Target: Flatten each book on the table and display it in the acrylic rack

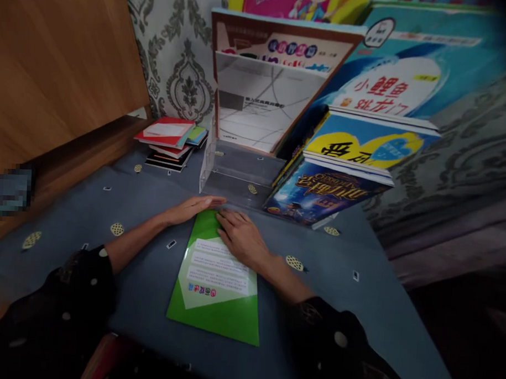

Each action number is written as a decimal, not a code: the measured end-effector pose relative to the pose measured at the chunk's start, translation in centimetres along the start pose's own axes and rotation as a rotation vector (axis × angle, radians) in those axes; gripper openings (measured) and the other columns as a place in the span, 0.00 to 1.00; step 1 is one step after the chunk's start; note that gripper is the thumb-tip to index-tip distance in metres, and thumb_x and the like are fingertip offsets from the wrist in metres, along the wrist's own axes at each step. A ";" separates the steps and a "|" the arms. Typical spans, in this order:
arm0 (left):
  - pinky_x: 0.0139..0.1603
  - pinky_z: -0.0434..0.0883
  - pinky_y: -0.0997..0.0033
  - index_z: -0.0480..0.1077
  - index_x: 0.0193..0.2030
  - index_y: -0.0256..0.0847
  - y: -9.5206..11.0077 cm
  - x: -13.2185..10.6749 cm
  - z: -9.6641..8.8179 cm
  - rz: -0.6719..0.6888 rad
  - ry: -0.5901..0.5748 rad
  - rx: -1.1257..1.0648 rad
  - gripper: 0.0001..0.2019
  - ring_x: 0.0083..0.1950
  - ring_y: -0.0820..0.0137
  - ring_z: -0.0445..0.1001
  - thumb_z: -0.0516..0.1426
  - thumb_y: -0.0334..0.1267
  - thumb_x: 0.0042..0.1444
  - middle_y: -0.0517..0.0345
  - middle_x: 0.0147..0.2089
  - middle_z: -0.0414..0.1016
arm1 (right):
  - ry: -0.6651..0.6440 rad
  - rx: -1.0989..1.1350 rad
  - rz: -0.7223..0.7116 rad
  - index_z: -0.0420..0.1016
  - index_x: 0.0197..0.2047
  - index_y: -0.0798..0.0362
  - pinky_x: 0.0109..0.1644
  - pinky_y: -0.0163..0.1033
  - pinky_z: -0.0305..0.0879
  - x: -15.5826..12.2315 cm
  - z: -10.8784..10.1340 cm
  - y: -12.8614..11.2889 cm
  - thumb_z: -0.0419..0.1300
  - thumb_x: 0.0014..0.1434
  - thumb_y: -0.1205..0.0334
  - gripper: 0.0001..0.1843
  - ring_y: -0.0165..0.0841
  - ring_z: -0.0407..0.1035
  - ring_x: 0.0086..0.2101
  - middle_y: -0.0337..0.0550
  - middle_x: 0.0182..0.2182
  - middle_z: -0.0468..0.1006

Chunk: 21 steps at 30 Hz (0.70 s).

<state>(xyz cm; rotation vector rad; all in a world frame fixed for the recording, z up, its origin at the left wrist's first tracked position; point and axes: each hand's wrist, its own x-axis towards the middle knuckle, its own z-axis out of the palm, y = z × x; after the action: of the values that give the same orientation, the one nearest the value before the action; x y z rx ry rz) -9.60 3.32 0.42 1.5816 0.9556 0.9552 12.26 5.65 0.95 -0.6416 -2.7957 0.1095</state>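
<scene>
A green book point(215, 315) with a white text panel lies flat on the blue-grey tablecloth in front of me. Flat on its upper right part rests my right hand point(241, 236), fingers stretched toward the far edge. My left hand point(193, 208) is at the book's far left corner, fingers extended and pointing right. Neither hand is wrapped round anything. Just beyond my fingertips stands a clear plastic book rack point(232, 178), its near left section showing bare plastic.
Upright in the rack are a grey-white booklet point(256, 109), a dark blue book point(315, 191) and a yellow-and-blue book point(366, 141). Larger picture books point(390, 67) stand behind. A small stack of books point(167, 134) lies at the back left, near a wooden panel point(62, 55).
</scene>
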 end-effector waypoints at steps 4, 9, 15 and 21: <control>0.71 0.54 0.52 0.67 0.63 0.40 0.2 -0.2 -0.1 0.009 0.021 0.033 0.30 0.69 0.57 0.62 0.48 0.60 0.66 0.46 0.67 0.67 | 0.011 0.016 -0.001 0.70 0.61 0.61 0.56 0.53 0.66 2.2 0.9 -1.5 0.53 0.68 0.63 0.21 0.46 0.67 0.52 0.56 0.53 0.75; 0.71 0.55 0.56 0.67 0.63 0.37 0.9 -0.4 0.0 -0.006 0.000 0.083 0.31 0.69 0.59 0.63 0.47 0.60 0.66 0.45 0.67 0.66 | 0.019 0.058 -0.051 0.70 0.61 0.59 0.59 0.57 0.63 1.9 1.1 -2.2 0.53 0.68 0.63 0.20 0.48 0.62 0.56 0.58 0.55 0.72; 0.70 0.57 0.58 0.66 0.63 0.36 1.1 -0.5 0.2 -0.010 -0.021 0.133 0.31 0.69 0.60 0.63 0.46 0.59 0.67 0.44 0.67 0.66 | -0.036 0.151 -0.109 0.70 0.62 0.56 0.62 0.57 0.61 1.2 0.9 -3.0 0.48 0.71 0.61 0.21 0.46 0.62 0.59 0.55 0.59 0.72; 0.68 0.59 0.58 0.67 0.63 0.41 1.4 -0.7 0.2 -0.024 -0.031 0.270 0.28 0.68 0.60 0.64 0.44 0.58 0.68 0.51 0.68 0.66 | -0.076 0.202 -0.179 0.70 0.62 0.56 0.67 0.55 0.58 0.6 0.8 -3.9 0.47 0.72 0.60 0.21 0.42 0.60 0.63 0.52 0.61 0.71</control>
<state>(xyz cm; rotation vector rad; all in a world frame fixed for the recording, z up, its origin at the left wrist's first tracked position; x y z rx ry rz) -9.51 2.36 1.69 1.7988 1.1158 0.8077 9.89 2.36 0.80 -0.3443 -2.8488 0.3811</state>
